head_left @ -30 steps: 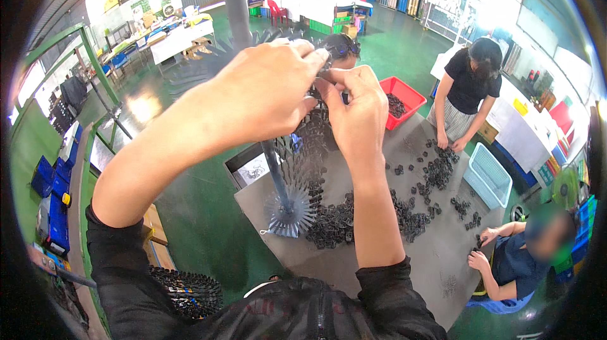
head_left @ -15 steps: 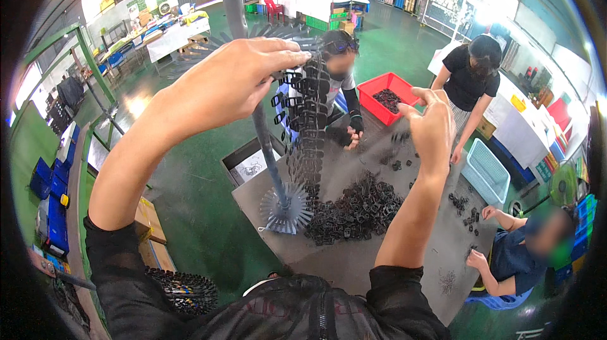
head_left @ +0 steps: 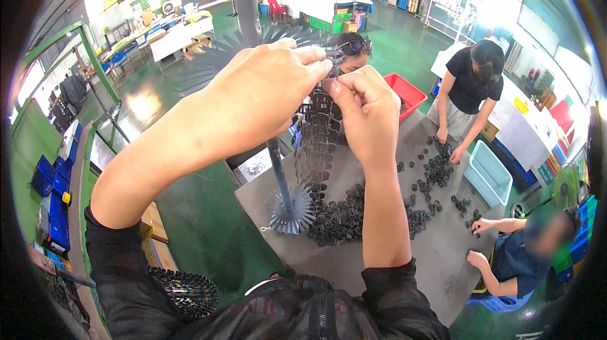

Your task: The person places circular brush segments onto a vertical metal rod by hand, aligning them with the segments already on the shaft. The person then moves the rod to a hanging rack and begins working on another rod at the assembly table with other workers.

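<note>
Both hands are raised over the grey tabletop [head_left: 354, 264]: left hand [head_left: 265, 97] and right hand [head_left: 367, 112] pinch a hanging black strip [head_left: 314, 144] above loose black parts [head_left: 341, 217]

One head-worn fisheye view, looking down and forward over the worker's own raised arms.

The camera sits on the person's head, so close that the left hand [head_left: 272, 97] and right hand [head_left: 367, 112] fill the middle of the picture, forearms rising from the lower edge. Beyond them it faces a grey desk [head_left: 442, 264] well below, and farther out the green floor [head_left: 202, 226] and the hall's far end. The wide lens bends straight edges toward the dark round rim. Only this one view is given, so no second view shares the scene.
</note>
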`<state>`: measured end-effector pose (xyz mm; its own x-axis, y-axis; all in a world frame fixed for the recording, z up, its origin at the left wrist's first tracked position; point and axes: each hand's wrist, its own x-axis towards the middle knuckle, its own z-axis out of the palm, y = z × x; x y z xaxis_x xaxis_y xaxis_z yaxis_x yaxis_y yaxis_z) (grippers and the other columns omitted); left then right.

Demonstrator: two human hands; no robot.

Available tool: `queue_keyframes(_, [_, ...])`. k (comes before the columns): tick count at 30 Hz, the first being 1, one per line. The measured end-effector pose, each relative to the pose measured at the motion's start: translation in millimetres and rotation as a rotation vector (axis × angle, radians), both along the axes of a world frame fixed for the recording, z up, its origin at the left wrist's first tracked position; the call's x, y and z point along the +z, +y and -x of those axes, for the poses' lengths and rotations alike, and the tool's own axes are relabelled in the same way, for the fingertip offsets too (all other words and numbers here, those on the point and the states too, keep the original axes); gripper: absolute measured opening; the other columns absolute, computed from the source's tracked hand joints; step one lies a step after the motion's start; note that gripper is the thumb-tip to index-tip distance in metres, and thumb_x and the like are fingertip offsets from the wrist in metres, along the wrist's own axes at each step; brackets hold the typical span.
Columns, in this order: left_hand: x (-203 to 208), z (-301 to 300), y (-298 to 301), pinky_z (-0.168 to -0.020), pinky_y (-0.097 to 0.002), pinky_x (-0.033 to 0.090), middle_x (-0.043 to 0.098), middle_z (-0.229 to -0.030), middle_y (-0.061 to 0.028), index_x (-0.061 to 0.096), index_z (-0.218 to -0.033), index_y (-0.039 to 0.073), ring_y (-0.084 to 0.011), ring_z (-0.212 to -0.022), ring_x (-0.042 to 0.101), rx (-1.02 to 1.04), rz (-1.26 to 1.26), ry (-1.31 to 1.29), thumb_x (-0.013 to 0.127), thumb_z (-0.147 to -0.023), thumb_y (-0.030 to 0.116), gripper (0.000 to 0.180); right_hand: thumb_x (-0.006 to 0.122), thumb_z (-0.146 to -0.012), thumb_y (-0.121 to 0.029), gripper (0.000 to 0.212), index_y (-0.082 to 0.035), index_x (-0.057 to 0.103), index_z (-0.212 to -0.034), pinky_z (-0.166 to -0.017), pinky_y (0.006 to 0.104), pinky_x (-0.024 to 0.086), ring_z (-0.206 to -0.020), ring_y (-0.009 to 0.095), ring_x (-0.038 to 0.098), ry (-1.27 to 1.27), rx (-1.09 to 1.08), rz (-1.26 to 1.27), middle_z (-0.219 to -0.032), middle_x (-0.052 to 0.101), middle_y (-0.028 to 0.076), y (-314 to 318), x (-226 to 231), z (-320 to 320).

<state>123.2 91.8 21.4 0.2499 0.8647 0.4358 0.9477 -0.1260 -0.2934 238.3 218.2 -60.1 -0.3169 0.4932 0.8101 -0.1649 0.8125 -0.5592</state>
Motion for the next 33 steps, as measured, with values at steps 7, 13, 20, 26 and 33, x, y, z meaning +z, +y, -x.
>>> queue_keyframes(7, [2, 10, 1, -0.093, -0.0408, 0.048, 0.059, -0.123, -0.0175, 0.056, -0.121, -0.003, -0.0337, -0.110, 0.057, -0.004, -0.035, 0.039, 0.055, -0.074, -0.009, 0.048, 0.070, -0.081, -0.010, 0.013, 0.001, 0.072, -0.088, -0.071, 0.0249, 0.045, -0.078, 0.011, 0.059, 0.097, 0.030, 0.360, -0.082, 0.067, 0.007, 50, -15, -67])
queue_keyframes(13, [0, 24, 0, -0.099, -0.0404, 0.044, 0.057, -0.124, -0.0187, 0.051, -0.127, 0.000, -0.0355, -0.115, 0.054, -0.087, 0.012, -0.093, 0.055, -0.077, -0.007, 0.050, 0.073, -0.079, -0.021, 0.022, -0.003, 0.072, -0.091, -0.069, 0.0336, 0.049, -0.074, 0.020, 0.064, -0.427, -0.802, -0.018, -0.084, 0.064, 0.011, 72, -13, -91])
queue_keyframes(20, [8, -6, 6, -0.094, -0.0414, 0.047, 0.059, -0.121, -0.0213, 0.053, -0.124, -0.004, -0.0367, -0.110, 0.057, 0.021, 0.034, -0.015, 0.057, -0.077, -0.001, 0.047, 0.075, -0.076, -0.013, 0.011, -0.005, 0.069, -0.081, -0.060, 0.0379, 0.045, -0.068, 0.026, 0.059, 0.015, -0.220, -0.170, -0.077, 0.061, 0.009, 0, -1, 0])
queue_keyframes(26, [2, -12, 19, -0.093, -0.0415, 0.048, 0.062, -0.117, -0.0195, 0.059, -0.117, -0.006, -0.0360, -0.106, 0.059, 0.066, 0.010, 0.034, 0.052, -0.071, -0.008, 0.046, 0.072, -0.077, -0.005, 0.007, 0.000, 0.068, -0.079, -0.059, 0.0256, 0.038, -0.066, 0.011, 0.051, 0.158, -0.056, 0.063, -0.073, 0.059, 0.003, 15, -7, -15])
queue_keyframes(33, [2, 21, 7, -0.098, -0.0412, 0.045, 0.059, -0.122, -0.0188, 0.058, -0.120, 0.001, -0.0354, -0.113, 0.056, -0.114, -0.028, -0.071, 0.053, -0.076, -0.007, 0.045, 0.074, -0.077, -0.018, 0.017, -0.004, 0.072, -0.086, -0.067, 0.0327, 0.045, -0.070, 0.020, 0.058, -0.232, -0.594, 0.063, -0.082, 0.065, 0.009, 74, -19, -93])
